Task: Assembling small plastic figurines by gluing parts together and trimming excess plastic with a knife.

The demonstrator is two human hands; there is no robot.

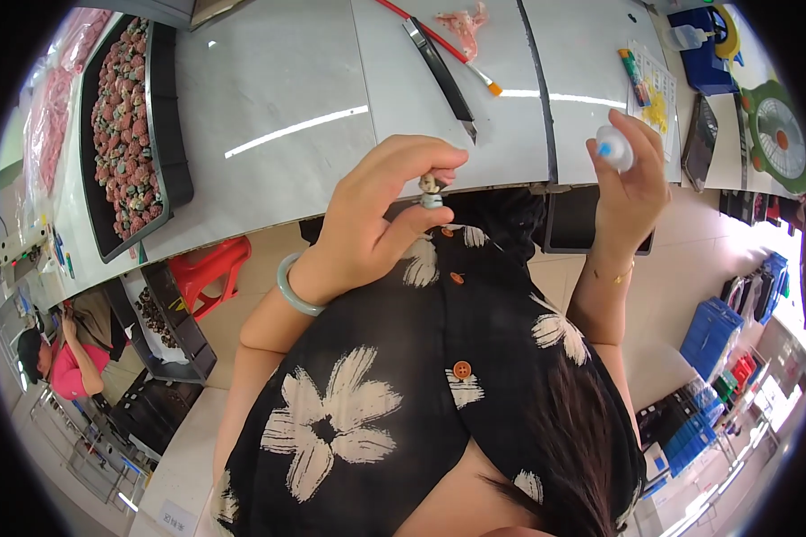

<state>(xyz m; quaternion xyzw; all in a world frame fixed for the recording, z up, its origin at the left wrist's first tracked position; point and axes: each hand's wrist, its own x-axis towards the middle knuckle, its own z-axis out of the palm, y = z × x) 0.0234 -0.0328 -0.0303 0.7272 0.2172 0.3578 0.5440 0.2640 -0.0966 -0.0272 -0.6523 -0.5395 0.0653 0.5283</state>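
In front of my chest, my left hand pinches a small painted piece, cream and dark on top and pale grey-green below, between thumb and fingertips. It is too small to name its kind. To the right, my right hand is closed around a small white squeeze bottle with a blue tip, apart from the piece. On the grey table beyond lie a black-handled utility knife with its blade out and a red paintbrush with an orange tip. A crumpled pink scrap rests beside the brush.
At the left, a black tray holds many pinkish-red and grey pieces. A small tube and yellow bits lie on paper at the right, near a green fan. A red stool stands below; another person sits far left.
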